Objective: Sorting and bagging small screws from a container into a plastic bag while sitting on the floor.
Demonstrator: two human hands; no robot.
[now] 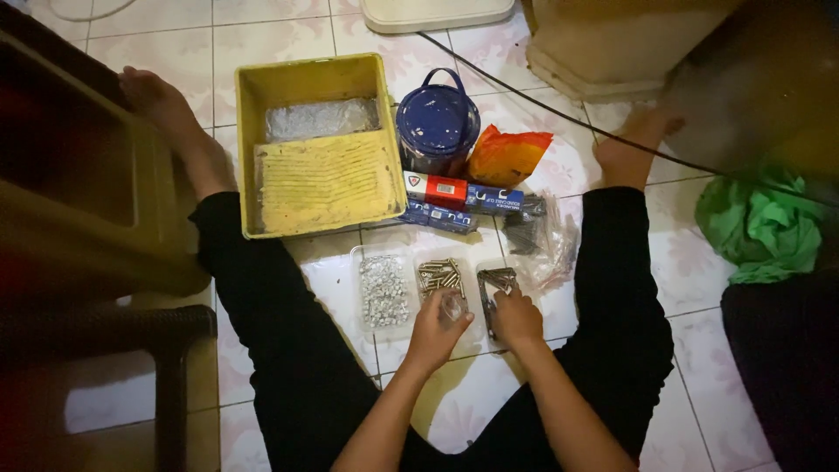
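A person sits on the tiled floor (690, 253) with legs spread, and three small clear trays lie side by side between the knees. The left hand (434, 330) is closed around a small clear cup (452, 306), its grip clamped on it, just over the near end of the middle tray (440, 278), which holds brass-coloured screws. The right hand (516, 316) rests on the near end of the right tray (496, 284), which holds dark metal pieces; its fingers curl down over them, but whether that grip has closed on any piece cannot be told. The left tray (383, 291), full of small silvery parts, lies untouched just beside the middle one. Beyond the trays, a row of small boxes (454, 197), red and blue, lies across the floor, touching the near edge of a yellow paint tray (253, 140) on the left side. Inside that tray a crumpled clear bag (322, 118) sits at the far end. A blue tin (437, 127) with a wire handle stands just right of the tray, and an orange bag (505, 156) leans beside the tin. A clear bag (546, 236) holding dark items lies near the right knee. A black cable (559, 114) runs across the floor behind the tin. A green cloth (756, 223) lies bunched well off to the right.
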